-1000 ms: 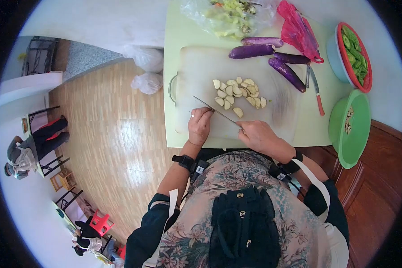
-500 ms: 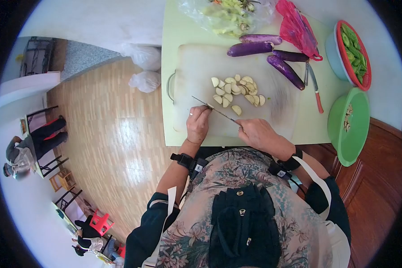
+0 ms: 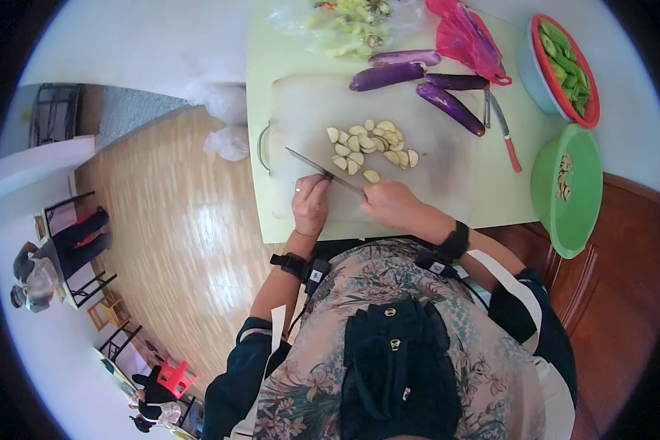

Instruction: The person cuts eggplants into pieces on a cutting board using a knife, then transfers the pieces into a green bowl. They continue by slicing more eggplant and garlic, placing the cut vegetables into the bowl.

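Observation:
My right hand (image 3: 394, 204) is closed around the handle of a kitchen knife (image 3: 308, 161). The blade slants up and left across the white cutting board (image 3: 447, 172), just in front of my left fingertips. With bent fingers, my left hand (image 3: 311, 205) pins a small eggplant piece (image 3: 328, 176) against the board beside the blade. Most of that piece is hidden by the fingers. Beyond the knife lies a loose pile of cut eggplant pieces (image 3: 359, 141), pale with dark skin edges. One cut piece (image 3: 372, 176) rests apart, near my right hand.
Several whole eggplants (image 3: 451, 108) lie behind the board, near a pink plastic bag (image 3: 468, 44). A red-handled knife (image 3: 506, 132) is at the right. Beyond it stand a green basin (image 3: 565, 213) and a red basket (image 3: 594, 110) of green peppers. Other people (image 3: 37, 268) are far left.
The whole view has shifted slightly. My right hand and the knife have moved a little left, and more of the blade's flat side shows. The pale slice by the blade no longer shows.

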{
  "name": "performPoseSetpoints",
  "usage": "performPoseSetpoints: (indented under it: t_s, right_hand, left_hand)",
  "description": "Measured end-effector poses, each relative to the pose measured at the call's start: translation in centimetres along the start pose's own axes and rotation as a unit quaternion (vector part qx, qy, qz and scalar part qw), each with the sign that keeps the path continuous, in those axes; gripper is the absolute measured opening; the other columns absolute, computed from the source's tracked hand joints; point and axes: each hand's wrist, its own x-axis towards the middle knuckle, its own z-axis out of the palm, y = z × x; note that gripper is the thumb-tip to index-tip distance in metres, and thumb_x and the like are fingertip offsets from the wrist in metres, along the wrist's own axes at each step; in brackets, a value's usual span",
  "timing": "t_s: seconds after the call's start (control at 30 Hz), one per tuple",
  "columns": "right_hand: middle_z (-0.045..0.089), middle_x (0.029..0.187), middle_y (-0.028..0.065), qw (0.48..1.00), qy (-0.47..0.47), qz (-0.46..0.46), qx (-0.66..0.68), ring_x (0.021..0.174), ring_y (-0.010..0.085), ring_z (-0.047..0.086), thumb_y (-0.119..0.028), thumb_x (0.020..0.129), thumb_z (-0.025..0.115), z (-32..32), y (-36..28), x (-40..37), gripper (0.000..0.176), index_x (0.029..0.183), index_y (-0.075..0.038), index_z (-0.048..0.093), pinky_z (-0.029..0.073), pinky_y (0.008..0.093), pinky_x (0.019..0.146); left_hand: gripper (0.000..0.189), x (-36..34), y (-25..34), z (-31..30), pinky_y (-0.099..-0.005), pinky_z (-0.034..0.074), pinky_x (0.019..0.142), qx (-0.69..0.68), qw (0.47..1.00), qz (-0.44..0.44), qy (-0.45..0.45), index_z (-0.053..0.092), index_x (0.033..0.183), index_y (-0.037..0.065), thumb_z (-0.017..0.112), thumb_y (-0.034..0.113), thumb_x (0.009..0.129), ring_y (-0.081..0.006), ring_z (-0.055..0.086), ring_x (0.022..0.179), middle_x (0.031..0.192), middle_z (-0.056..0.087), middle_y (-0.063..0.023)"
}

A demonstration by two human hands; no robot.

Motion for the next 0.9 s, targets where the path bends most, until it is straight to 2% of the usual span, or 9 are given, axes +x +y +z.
performPoseSetpoints:
  t_s: [0.23, 0.4, 0.5, 0.53, 0.57, 0.6, 0.67, 0.8, 0.9]
  right_hand:
    - [0.061, 0.071, 0.0256, 0.997, 0.071, -0.013, 0.020, 0.070, 0.0408, 0.062, -0.021, 0.076, 0.052, 0.6, -0.2, 0.7, 0.027, 0.073, 0.004, 0.061, 0.049, 0.0507, 0.068]
    - [0.060, 0.063, 0.0219, 0.980, 0.013, 0.083, 0.181, 0.058, 0.0387, 0.061, -0.023, 0.076, 0.051, -0.3, 1.0, 0.4, 0.029, 0.075, 0.005, 0.059, 0.050, 0.0475, 0.064]
    - [0.059, 0.059, 0.0197, 0.985, 0.073, 0.055, 0.149, 0.049, 0.0334, 0.060, -0.023, 0.078, 0.051, -1.0, 3.2, -0.9, 0.030, 0.079, 0.005, 0.058, 0.050, 0.0461, 0.061]
    - [0.059, 0.059, 0.0197, 0.986, 0.070, 0.048, 0.146, 0.049, 0.0334, 0.060, -0.023, 0.078, 0.051, -1.5, 3.6, -1.5, 0.030, 0.079, 0.005, 0.058, 0.050, 0.0461, 0.061]
    - [0.056, 0.056, 0.0142, 0.975, 0.078, 0.058, 0.198, 0.046, 0.0257, 0.058, -0.022, 0.082, 0.051, -2.1, 3.9, -2.1, 0.027, 0.076, 0.004, 0.055, 0.048, 0.0401, 0.053]
    - [0.054, 0.053, 0.0088, 0.962, 0.084, 0.068, 0.249, 0.043, 0.0180, 0.057, -0.020, 0.086, 0.052, -2.6, 4.1, -2.7, 0.026, 0.073, 0.003, 0.053, 0.046, 0.0340, 0.044]
    - [0.053, 0.054, 0.0076, 0.964, 0.098, 0.053, 0.241, 0.043, 0.0168, 0.056, -0.020, 0.086, 0.053, -3.2, 4.7, -3.9, 0.025, 0.074, 0.003, 0.053, 0.046, 0.0331, 0.044]
    - [0.052, 0.055, 0.0066, 0.967, 0.203, 0.008, 0.155, 0.043, 0.0161, 0.052, -0.019, 0.087, 0.053, -3.0, 7.0, -5.2, 0.023, 0.077, 0.002, 0.054, 0.041, 0.0327, 0.043]
    - [0.050, 0.051, 0.0042, 0.961, 0.237, 0.014, 0.143, 0.043, 0.0132, 0.049, -0.015, 0.085, 0.053, -1.8, 9.2, -5.6, 0.018, 0.081, 0.002, 0.057, 0.040, 0.0308, 0.041]
  left_hand:
    - [0.018, 0.0, -0.3, 0.2, -0.0343, 0.048, 0.070, 0.021, 0.999, 0.031, -0.004, 0.064, 0.083, 0.003, 0.063, -0.009, 0.070, -0.0272, 0.060, 0.080, 0.087, 0.063, -0.0095]
    - [0.017, 0.5, 0.4, -0.2, -0.0345, 0.048, 0.073, 0.035, 0.999, 0.028, -0.023, 0.063, 0.087, 0.003, 0.062, -0.008, 0.074, -0.0279, 0.059, 0.081, 0.091, 0.062, -0.0111]
    - [0.019, 0.6, 1.1, 0.0, -0.0361, 0.049, 0.077, 0.020, 0.999, -0.028, -0.021, 0.063, 0.094, 0.003, 0.061, -0.007, 0.077, -0.0297, 0.059, 0.084, 0.096, 0.061, -0.0120]
    - [0.021, 0.6, 1.4, 0.0, -0.0365, 0.048, 0.079, -0.031, 0.993, -0.115, -0.009, 0.063, 0.097, 0.003, 0.060, -0.006, 0.078, -0.0302, 0.058, 0.088, 0.098, 0.060, -0.0126]
    - [0.024, 0.6, 1.6, -0.2, -0.0369, 0.048, 0.082, -0.082, 0.976, -0.202, 0.006, 0.062, 0.100, 0.004, 0.060, -0.006, 0.079, -0.0307, 0.058, 0.093, 0.100, 0.060, -0.0132]
    - [0.024, 0.5, 1.7, -0.4, -0.0369, 0.048, 0.082, -0.077, 0.976, -0.204, 0.014, 0.062, 0.100, 0.004, 0.060, -0.006, 0.079, -0.0307, 0.058, 0.093, 0.100, 0.060, -0.0132]
    - [0.030, 0.3, 1.4, -0.8, -0.0390, 0.045, 0.086, 0.052, 0.991, -0.114, 0.039, 0.061, 0.106, 0.004, 0.060, -0.005, 0.077, -0.0330, 0.054, 0.099, 0.108, 0.057, -0.0154]
    - [0.034, -4.1, -3.9, 0.9, -0.0460, 0.040, 0.097, 0.139, 0.988, -0.034, -0.066, 0.056, 0.114, 0.002, 0.058, 0.006, 0.080, -0.0378, 0.050, 0.110, 0.111, 0.055, -0.0195]
    - [0.028, -2.9, -1.7, 0.4, -0.0469, 0.040, 0.097, 0.156, 0.986, -0.050, -0.044, 0.057, 0.106, 0.002, 0.058, 0.009, 0.079, -0.0372, 0.049, 0.114, 0.117, 0.052, -0.0198]
